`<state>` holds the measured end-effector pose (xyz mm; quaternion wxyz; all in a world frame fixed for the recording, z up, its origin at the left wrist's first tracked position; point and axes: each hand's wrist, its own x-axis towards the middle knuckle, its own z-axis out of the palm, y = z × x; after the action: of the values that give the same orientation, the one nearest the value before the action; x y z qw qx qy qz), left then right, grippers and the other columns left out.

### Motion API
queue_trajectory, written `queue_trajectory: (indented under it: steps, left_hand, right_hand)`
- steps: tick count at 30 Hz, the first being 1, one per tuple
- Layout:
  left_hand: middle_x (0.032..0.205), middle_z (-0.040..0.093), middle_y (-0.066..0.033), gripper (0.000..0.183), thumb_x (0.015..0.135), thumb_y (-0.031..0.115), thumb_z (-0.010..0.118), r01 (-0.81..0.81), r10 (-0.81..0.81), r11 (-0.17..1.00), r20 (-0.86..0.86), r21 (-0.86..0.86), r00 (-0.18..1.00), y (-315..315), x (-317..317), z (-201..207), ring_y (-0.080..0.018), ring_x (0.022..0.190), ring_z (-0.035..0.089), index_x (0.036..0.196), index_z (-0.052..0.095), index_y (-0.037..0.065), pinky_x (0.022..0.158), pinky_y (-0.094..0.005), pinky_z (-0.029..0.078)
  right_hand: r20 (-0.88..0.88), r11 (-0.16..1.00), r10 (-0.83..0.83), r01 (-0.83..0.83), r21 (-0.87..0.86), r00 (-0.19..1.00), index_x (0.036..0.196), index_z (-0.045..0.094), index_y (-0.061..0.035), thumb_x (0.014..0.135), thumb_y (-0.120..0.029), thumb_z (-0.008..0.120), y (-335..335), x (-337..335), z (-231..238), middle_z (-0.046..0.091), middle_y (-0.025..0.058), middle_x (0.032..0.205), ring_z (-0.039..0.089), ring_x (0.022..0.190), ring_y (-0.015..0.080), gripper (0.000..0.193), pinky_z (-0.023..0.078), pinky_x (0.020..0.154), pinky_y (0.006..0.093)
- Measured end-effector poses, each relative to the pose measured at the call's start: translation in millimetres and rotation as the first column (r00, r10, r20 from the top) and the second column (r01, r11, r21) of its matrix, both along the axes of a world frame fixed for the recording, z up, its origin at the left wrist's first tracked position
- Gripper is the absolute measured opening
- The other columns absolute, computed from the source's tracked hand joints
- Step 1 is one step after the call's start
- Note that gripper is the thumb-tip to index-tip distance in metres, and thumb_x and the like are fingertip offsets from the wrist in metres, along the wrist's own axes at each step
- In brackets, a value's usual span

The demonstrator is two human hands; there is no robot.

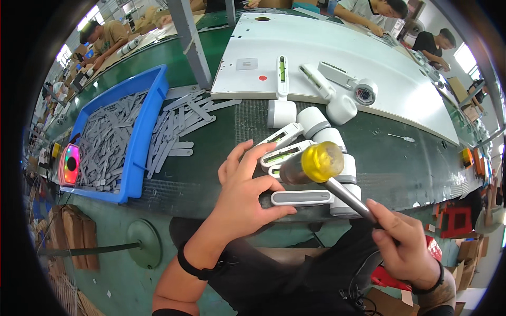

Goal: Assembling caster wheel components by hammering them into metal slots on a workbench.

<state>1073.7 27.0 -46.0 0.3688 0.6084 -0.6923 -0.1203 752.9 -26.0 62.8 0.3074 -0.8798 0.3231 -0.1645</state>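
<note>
My right hand [403, 239] is closed round the dark grip of a mallet [348, 197]. The mallet's yellow, rounded head hangs over a row of white devices, hiding parts of them. My left hand [240, 192] has its thumb and a finger on either side of the end of the nearest white handled device [303, 198], while its other fingers stretch apart. A grey strip covers this device's handle, and its round head [346, 200] points right. Beyond it lie similar devices with open handles showing green inside, one of them a white handled device [284, 136] near my left fingertips.
A blue bin [139, 142] full of grey strips stands left, with loose grey strips [179, 124] beside it. More devices rest on a white panel [379, 79] behind. A screwdriver [401, 137] lies right. A lit fan-like object [69, 164] is by the bin. Other people work beyond.
</note>
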Motion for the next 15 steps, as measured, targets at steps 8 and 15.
queue_trajectory:
  steps: [8, 15]
  left_hand:
    - [0.169, 0.043, -0.0146, 0.046, 0.071, 0.041, 0.1, 0.036, -0.036, 0.999, 0.048, -0.005, 0.998, 9, 7, 2, -0.0446, 0.155, 0.033, 0.104, 0.082, 0.016, 0.123, -0.0582, 0.028]
    - [0.108, 0.07, -0.0098, 0.013, 0.092, 0.008, 0.081, -0.41, 0.411, 0.911, 0.022, -0.036, 0.911, -5, 107, 44, -0.0261, 0.097, 0.067, 0.105, 0.079, 0.006, 0.088, -0.0388, 0.054]
  right_hand:
    - [0.115, 0.995, 0.043, -0.032, -0.1, 0.992, 0.148, 0.064, 0.0046, 0.097, 0.003, 0.066, -13, -3, -20, 0.07, 0.0173, 0.087, 0.067, 0.072, 0.0285, 0.051, 0.053, 0.07, 0.0353]
    - [0.182, 0.929, -0.367, 0.349, 0.123, 0.912, 0.161, 0.051, 0.0047, 0.109, -0.013, 0.057, -5, -83, -53, 0.056, -0.0023, 0.081, 0.05, 0.07, 0.0061, 0.056, 0.039, 0.063, 0.0234]
